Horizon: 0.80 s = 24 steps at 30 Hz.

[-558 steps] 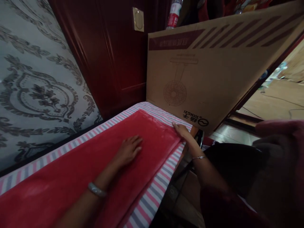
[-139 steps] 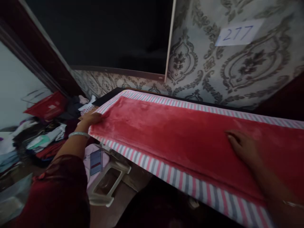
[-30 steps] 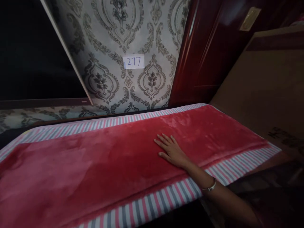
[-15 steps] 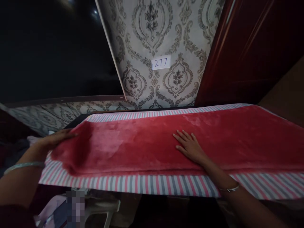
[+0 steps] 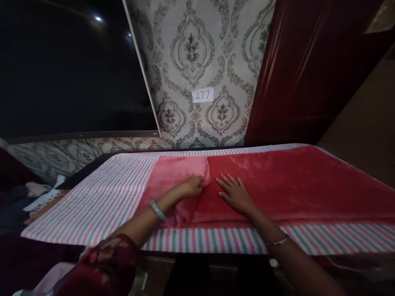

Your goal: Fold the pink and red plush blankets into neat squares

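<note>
So, from my end, the L hand has the turned-back edge of the red blanket pinched in its curled fingers. The R hand lies flat on the blanket just beside that edge, released, fingers spread. The blanket's on the striped cloth, which covers most of the bench; its L end is doubled back over itself, looking paler there, & stripes show beyond it. I see a bangle on the L wrist & a thin bracelet on the R. Behind: TV upper L, paper marked "277" on the patterned wall, dark red panel at R.
</note>
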### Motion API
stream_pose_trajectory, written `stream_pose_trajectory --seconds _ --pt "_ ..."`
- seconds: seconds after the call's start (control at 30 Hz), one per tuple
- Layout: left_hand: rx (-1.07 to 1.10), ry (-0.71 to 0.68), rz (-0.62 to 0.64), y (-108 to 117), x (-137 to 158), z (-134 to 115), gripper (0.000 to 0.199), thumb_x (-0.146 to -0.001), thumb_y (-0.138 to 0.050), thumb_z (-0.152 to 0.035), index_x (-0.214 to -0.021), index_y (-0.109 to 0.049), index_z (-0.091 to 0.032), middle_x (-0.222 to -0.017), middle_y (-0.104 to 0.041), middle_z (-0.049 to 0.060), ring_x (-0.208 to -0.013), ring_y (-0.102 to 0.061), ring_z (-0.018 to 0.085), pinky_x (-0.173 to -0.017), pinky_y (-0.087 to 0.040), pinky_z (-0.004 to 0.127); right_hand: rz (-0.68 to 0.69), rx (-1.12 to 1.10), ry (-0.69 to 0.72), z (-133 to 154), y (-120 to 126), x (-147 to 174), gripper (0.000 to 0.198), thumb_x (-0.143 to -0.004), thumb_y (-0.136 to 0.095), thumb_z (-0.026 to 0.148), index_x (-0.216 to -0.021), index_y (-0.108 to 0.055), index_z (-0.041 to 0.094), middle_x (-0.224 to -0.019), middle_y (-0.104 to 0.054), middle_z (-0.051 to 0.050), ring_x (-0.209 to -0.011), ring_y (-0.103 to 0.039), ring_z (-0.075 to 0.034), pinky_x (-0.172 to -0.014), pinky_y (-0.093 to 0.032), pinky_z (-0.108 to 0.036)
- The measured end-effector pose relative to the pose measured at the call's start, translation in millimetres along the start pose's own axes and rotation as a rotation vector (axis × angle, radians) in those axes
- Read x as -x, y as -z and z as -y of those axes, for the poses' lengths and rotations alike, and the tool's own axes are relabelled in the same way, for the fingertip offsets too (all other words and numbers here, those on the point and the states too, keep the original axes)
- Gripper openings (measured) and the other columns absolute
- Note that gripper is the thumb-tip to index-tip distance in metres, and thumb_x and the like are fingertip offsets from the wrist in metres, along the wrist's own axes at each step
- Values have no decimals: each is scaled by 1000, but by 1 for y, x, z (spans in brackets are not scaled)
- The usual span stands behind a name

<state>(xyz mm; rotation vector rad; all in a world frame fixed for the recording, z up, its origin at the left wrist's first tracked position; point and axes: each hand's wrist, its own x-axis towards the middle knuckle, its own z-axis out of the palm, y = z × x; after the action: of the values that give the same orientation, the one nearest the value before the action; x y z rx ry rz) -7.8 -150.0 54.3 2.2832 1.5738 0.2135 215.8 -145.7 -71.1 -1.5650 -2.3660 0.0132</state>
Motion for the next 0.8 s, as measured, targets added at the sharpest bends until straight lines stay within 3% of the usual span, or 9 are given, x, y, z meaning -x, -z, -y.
stream_pose_trajectory --seconds 0.1,0.2,0.33,0.43,0.5,0.57,0.63,0.7,0.8 --pt "-49 39 38 -33 11 -8 61 -83 -59 -9 -143 -53 -4 -134 -66 23 -122 -64 32 -102 -49 38 12 -26 -10 1 2 1 57 -101 -49 42 -157 -42 31 -166 -35 -8 -154 -27 -31 -121 -21 -62" --pt "-103 43 -7 -39 35 -10 77 -85 -58 -15 -158 -33 -13 -143 -59 20 -126 -61 31 -103 -48 39 5 -101 -31 -2 5 -2 55 -98 -54 37 -152 -49 29 -162 -41 -10 -152 -31 -32 -121 -21 -63" --pt "-138 6 -151 -48 72 -11 82 -84 -57 -19 -160 -28 -23 -135 -61 14 -117 -63 28 -98 -50 38 -135 -344 -87 -4 12 -22 49 -93 -56 28 -140 -62 19 -143 -62 -15 -135 -54 -30 -116 -38 -53" --pt "-197 -50 -335 -66 92 -9 81 -81 -57 -15 -157 -32 -25 -119 -64 11 -105 -63 28 -89 -52 40 -131 -636 -200 5 17 -49 51 -92 -56 30 -141 -60 17 -105 -76 -12 -95 -73 -26 -90 -59 -44" --pt "-269 -54 -441 -81 101 -6 79 -78 -58 -12 -154 -38 -23 -112 -64 10 -100 -61 29 -85 -51 42 -45 -826 -325 15 17 -67 55 -93 -56 33 -146 -54 18 -83 -74 -6 -67 -71 -22 -68 -62 -38" --pt "-315 -37 -537 -96 106 -1 75 -76 -59 -11 -149 -44 -21 -109 -63 10 -99 -59 29 -84 -50 43 5 -930 -413 26 14 -84 59 -93 -57 37 -149 -49 20 -77 -72 -4 -56 -67 -20 -57 -61 -36" --pt "-319 -35 -629 -110 107 4 71 -76 -57 -9 -145 -49 -20 -108 -63 9 -98 -58 28 -83 -50 42 -13 -949 -432 35 10 -99 61 -90 -63 39 -147 -50 21 -87 -75 -6 -63 -70 -22 -61 -62 -39" --pt "-318 -81 -720 -120 103 8 67 -74 -54 -4 -139 -55 -20 -105 -63 9 -93 -58 26 -79 -49 39 -64 -940 -398 42 8 -114 64 -84 -70 35 -144 -54 21 -106 -75 -10 -84 -74 -27 -76 -63 -44" --pt "-369 -202 -840 -121 93 5 55 -74 -52 1 -121 -67 -25 -101 -64 9 -87 -57 24 -71 -46 37 -156 -929 -336 45 10 -134 69 -76 -68 19 -143 -55 20 -128 -69 -11 -114 -67 -28 -101 -54 -44"
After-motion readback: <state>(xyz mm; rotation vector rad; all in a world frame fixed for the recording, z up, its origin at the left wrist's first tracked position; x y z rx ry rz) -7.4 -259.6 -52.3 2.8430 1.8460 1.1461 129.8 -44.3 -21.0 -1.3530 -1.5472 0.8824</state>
